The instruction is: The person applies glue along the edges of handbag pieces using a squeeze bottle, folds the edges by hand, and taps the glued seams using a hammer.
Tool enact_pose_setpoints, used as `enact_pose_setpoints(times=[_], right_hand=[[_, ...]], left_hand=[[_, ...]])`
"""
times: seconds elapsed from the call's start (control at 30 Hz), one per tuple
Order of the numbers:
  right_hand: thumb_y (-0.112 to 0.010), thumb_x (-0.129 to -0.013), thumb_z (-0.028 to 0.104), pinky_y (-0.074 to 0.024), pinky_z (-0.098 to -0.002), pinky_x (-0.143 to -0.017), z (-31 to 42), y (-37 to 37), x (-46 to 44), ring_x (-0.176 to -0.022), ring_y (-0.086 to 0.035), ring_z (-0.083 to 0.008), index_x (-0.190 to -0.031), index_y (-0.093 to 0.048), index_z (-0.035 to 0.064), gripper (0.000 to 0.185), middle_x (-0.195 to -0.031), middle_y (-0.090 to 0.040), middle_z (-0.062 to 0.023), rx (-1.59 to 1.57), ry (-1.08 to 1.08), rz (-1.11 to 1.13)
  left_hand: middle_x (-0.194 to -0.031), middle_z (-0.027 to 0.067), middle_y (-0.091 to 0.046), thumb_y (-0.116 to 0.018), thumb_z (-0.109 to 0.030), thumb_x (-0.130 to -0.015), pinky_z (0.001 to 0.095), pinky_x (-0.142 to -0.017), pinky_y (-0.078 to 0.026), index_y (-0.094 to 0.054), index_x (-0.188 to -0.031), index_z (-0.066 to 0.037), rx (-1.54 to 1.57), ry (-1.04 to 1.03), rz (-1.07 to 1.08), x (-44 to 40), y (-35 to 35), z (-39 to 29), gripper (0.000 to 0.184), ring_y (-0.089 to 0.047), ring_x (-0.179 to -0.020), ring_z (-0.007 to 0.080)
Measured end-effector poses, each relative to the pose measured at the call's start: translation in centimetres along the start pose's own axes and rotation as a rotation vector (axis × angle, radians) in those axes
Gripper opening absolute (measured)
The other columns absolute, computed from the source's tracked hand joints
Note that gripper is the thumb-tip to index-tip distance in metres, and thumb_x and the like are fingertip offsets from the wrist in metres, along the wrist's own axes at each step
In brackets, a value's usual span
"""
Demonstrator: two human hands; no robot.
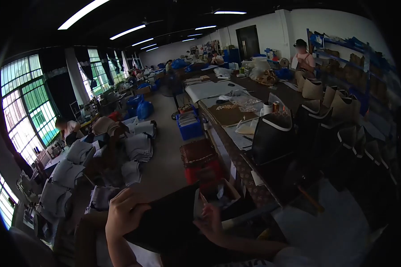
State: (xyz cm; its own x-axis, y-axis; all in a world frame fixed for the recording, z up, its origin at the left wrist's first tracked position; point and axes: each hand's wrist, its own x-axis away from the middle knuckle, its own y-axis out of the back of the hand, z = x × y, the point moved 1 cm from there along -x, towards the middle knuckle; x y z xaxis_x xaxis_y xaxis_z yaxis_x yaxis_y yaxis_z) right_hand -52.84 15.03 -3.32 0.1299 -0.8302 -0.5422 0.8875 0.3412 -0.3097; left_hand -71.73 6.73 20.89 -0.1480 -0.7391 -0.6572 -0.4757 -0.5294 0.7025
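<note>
A black bag piece [167,220] with a pale edge at its right end lies across my lap area, low in the middle of the view. My left hand [124,211] grips its left side, fingers bent over the edge and thumb pressed on the dark surface. At the pale edge on the other end, my right hand [209,222] is closed with its fingers curled. A thin, reddish, pointed shape rises from these fingers; I cannot make out what it is. The dimness hides the underside of the piece.
Right of me, a long table [249,167] bears finished-looking black bags [274,138], beige bags [314,89], a white mug [267,108] and a can. An open box [227,193], a red stool [202,167] and a blue crate [188,124] stand ahead. Stacked panels [138,147] lie left. Several people work farther off.
</note>
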Motion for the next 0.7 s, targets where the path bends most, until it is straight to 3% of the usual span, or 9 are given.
enact_pose_setpoints(times=[0.1, 0.2, 0.3, 0.4, 0.6, 0.7], right_hand=[[-0.068, -0.088, 0.003, -0.0486, -0.0300, -0.080, 1.4, 1.7, -0.2, -0.104, -0.056, -0.0177, -0.139, -0.042, 0.0068, 0.058, -0.117, -0.052, -0.0083, 0.338, 0.067, 0.197], [-0.066, -0.091, 0.005, -0.0485, -0.0289, -0.079, -0.2, 3.3, -0.1, -0.102, -0.056, -0.0150, -0.136, -0.045, 0.0055, 0.050, -0.115, -0.053, -0.0068, 0.285, 0.046, 0.201], [-0.065, -0.091, 0.004, -0.0529, -0.0299, -0.078, 0.3, 4.1, 1.1, -0.098, -0.058, -0.0189, -0.138, -0.043, 0.0045, 0.052, -0.113, -0.052, -0.0095, 0.236, 0.033, 0.198], [-0.064, -0.092, 0.006, -0.0526, -0.0295, -0.079, 0.7, 4.8, 2.3, -0.101, -0.058, -0.0182, -0.140, -0.040, 0.0045, 0.053, -0.119, -0.051, -0.0095, 0.217, -0.006, 0.191], [-0.061, -0.095, 0.009, -0.0520, -0.0288, -0.081, 0.0, 7.6, 5.3, -0.107, -0.057, -0.0169, -0.144, -0.036, 0.0044, 0.056, -0.129, -0.049, -0.0094, 0.264, -0.234, 0.174], [-0.060, -0.096, 0.011, -0.0517, -0.0284, -0.081, -0.8, 8.9, 6.5, -0.111, -0.057, -0.0163, -0.146, -0.034, 0.0044, 0.057, -0.134, -0.048, -0.0094, 0.315, -0.523, 0.152]], left_hand=[[-0.078, 0.0087, -0.060, -0.075, 0.003, -0.070, 0.0286, -0.057, -0.049, -0.068, -0.082, -0.001, 0.133, 0.099, 0.035, 0.3, -2.3, 1.3, 0.015, -0.062, -0.067, 0.0198], [-0.076, 0.0090, -0.059, -0.075, 0.003, -0.070, 0.0288, -0.056, -0.049, -0.068, -0.082, 0.000, 0.138, 0.129, 0.071, 0.4, -4.2, 2.3, 0.014, -0.062, -0.064, 0.0196], [-0.075, 0.0088, -0.059, -0.075, 0.002, -0.071, 0.0300, -0.056, -0.049, -0.069, -0.082, -0.001, 0.272, 0.178, 0.103, 0.6, -6.0, 3.5, 0.013, -0.061, -0.063, 0.0198], [-0.075, 0.0083, -0.059, -0.076, -0.001, -0.072, 0.0315, -0.056, -0.049, -0.069, -0.081, -0.002, 0.198, 0.107, 0.153, 0.1, -8.4, 3.9, 0.011, -0.061, -0.062, 0.0216], [-0.073, 0.0089, -0.059, -0.076, -0.005, -0.073, 0.0342, -0.056, -0.048, -0.069, -0.079, -0.003, 0.226, 0.044, 0.274, -1.2, -12.2, 3.3, 0.009, -0.060, -0.062, 0.0249], [-0.073, 0.0088, -0.060, -0.077, -0.004, -0.072, 0.0344, -0.057, -0.048, -0.070, -0.079, -0.004, 0.251, 0.011, 0.276, -1.5, -12.8, 3.2, 0.010, -0.060, -0.063, 0.0247]])
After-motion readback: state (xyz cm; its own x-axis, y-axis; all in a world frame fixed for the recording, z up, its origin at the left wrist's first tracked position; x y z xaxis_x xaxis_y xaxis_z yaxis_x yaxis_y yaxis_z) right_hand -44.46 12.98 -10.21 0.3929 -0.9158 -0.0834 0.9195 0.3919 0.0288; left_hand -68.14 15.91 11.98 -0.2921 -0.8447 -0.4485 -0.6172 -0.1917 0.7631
